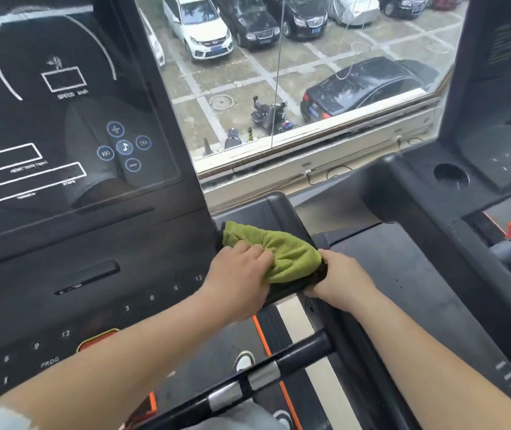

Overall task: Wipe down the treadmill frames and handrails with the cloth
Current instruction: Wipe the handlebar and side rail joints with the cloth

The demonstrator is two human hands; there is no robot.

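Cloth [282,252]: green terry, bunched on top of the black console side arm [274,209], centre of the frame, just right of the console screen [62,119].
Handling: soft, light and limp by the look; nothing to break; probably apt to ruck up and skid on smooth plastic unless pressed flat.
Where to take hold: from above, in the bunched middle, palm down, with a spread of fabric left ahead to meet the surface.
Left hand [242,274]: on the cloth from the lower-left side, fingers bent into the folds, gripping and pressing down.
Right hand [341,280]: at the near end of the side arm, thumb up beside the cloth's edge, fingers wrapped under the end; seemingly steadying, not wiping.
Side arm: hard, smooth, fixed; rounded far corner bare of cloth.
Handrail [297,355]: black bar with silver bands, crossing the lower centre beneath both forearms, well apart from the cloth.
Around: second treadmill [403,187] with a round cup holder [451,178] at right; window [248,88] with parked cars [366,85], top centre.
In the way: right hand itself on the nearest stretch of the arm; tight gap to the second treadmill; console buttons close at left, best not pressed by accident.
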